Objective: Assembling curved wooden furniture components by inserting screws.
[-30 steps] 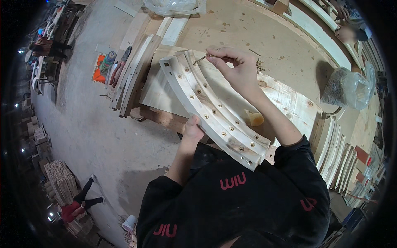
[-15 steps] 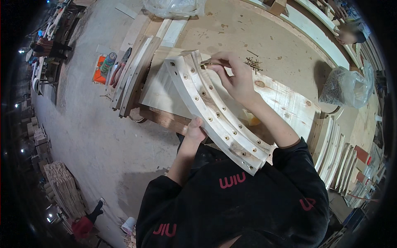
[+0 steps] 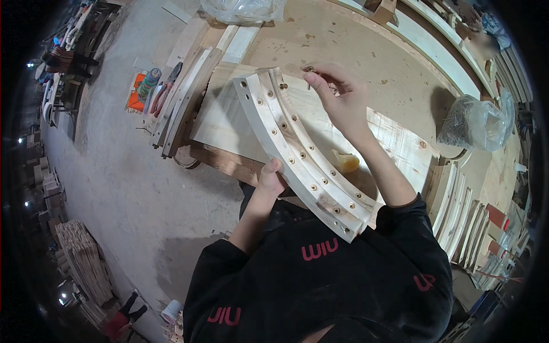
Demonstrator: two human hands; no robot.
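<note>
My left hand (image 3: 271, 179) is closed round the left edge of a curved pale wooden piece (image 3: 297, 144), thumb on top. The piece is made of several curved strips side by side, with rows of holes along it. It lies slanted from the board down toward my body. A screw (image 3: 283, 86) stands in a hole near its far end. Right of that end, my right hand (image 3: 343, 100) is raised, thumb and forefinger pinching a small brassy screw (image 3: 309, 70). The other fingers curl in; what they hold is partly hidden.
Under the piece lies a pale plywood board (image 3: 397, 134) on the workbench (image 3: 343, 37). A yellow lump (image 3: 346, 162) sits beside the piece. Clear plastic bags (image 3: 477, 123) stand at right and far side. Pliers (image 3: 167, 88) and wooden strips (image 3: 186, 103) lie left. People stand farther off.
My right hand has moved away from the piece's far end, up and to the right. A screw now shows in the hole there. My left hand keeps its hold.
</note>
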